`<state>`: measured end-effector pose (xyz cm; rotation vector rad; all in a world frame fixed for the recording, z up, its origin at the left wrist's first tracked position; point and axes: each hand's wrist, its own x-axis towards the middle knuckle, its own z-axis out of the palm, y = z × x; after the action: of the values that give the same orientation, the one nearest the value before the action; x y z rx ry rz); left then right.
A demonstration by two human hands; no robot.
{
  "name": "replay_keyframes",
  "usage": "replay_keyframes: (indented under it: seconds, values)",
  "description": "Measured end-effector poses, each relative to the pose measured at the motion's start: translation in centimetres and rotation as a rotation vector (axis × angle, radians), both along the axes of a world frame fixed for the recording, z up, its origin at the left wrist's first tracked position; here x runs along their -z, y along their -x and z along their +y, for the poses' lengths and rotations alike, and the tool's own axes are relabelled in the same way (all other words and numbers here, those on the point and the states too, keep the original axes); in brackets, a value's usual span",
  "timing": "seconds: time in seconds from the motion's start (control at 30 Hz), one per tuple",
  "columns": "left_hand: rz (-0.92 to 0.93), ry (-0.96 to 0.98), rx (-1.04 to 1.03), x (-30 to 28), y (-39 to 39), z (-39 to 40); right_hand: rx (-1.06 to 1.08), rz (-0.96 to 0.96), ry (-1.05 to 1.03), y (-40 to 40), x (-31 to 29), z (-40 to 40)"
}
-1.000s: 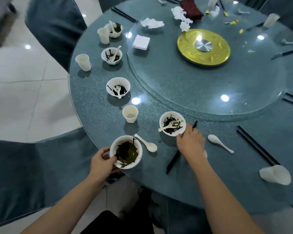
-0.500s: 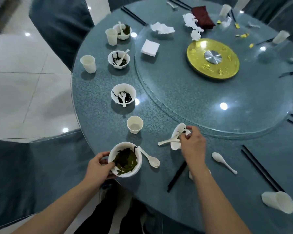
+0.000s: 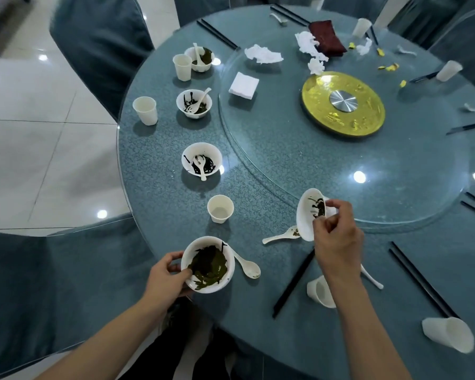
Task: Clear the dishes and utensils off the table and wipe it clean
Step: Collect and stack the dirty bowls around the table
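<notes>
My left hand [image 3: 166,278] grips the rim of a white bowl [image 3: 207,264] full of green-black leftovers at the near edge of the round blue table [image 3: 258,165]. My right hand [image 3: 336,237] holds a second white bowl [image 3: 309,213] tipped steeply on its side above the table, dark scraps stuck inside. A white spoon [image 3: 280,237] lies just left of that tilted bowl. Another white spoon [image 3: 248,266] lies beside the full bowl. Black chopsticks [image 3: 294,283] lie under my right wrist, with a fallen paper cup [image 3: 320,292] beside them.
Three more dirty bowls with spoons [image 3: 202,160] [image 3: 194,102] [image 3: 199,58] line the left side among upright paper cups [image 3: 220,208] [image 3: 146,109]. A glass turntable [image 3: 395,171] carries a gold disc [image 3: 343,104], napkins [image 3: 243,85] and a red cloth [image 3: 327,37]. Blue-covered chairs [image 3: 99,39] ring the table.
My right hand picked up the bowl from the table and tipped it onto its side; its spoon slid out onto the table. My left hand kept its hold on the full bowl.
</notes>
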<state>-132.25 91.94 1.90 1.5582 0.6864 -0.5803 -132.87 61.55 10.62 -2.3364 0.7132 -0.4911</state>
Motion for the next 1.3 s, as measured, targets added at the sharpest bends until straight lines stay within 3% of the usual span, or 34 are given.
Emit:
replay_keyframes:
  seconds: [0.13,0.27,0.33,0.43,0.63,0.9,1.17,1.3]
  values:
    - [0.02,0.031,-0.036,-0.2,0.3,0.0,-0.042,-0.115,-0.572,0.2,0.1,3.9]
    - [0.064,0.07,-0.154,-0.4,0.4,-0.2,-0.209,0.011,-0.86,0.7,2.0,8.0]
    - [0.102,0.114,-0.211,-0.6,0.3,-0.3,-0.301,0.106,-0.895,0.9,3.3,9.5]
    - [0.125,0.166,-0.25,-0.6,0.4,-0.6,-0.386,0.207,-0.774,1.3,5.4,10.6]
    - [-0.012,0.042,-0.123,-0.5,1.3,-1.1,-0.444,0.293,-0.487,1.7,7.4,10.1]
    - [-0.119,-0.156,-0.105,-1.1,2.5,0.0,-0.601,0.212,-0.169,2.2,7.8,11.0]
    - [-0.197,-0.275,-0.132,-4.2,4.9,8.8,-0.707,0.129,0.117,2.4,4.9,17.2]
    - [-0.216,-0.235,-0.19,-6.7,7.1,16.0,-0.718,0.136,0.228,3.0,3.3,23.1]
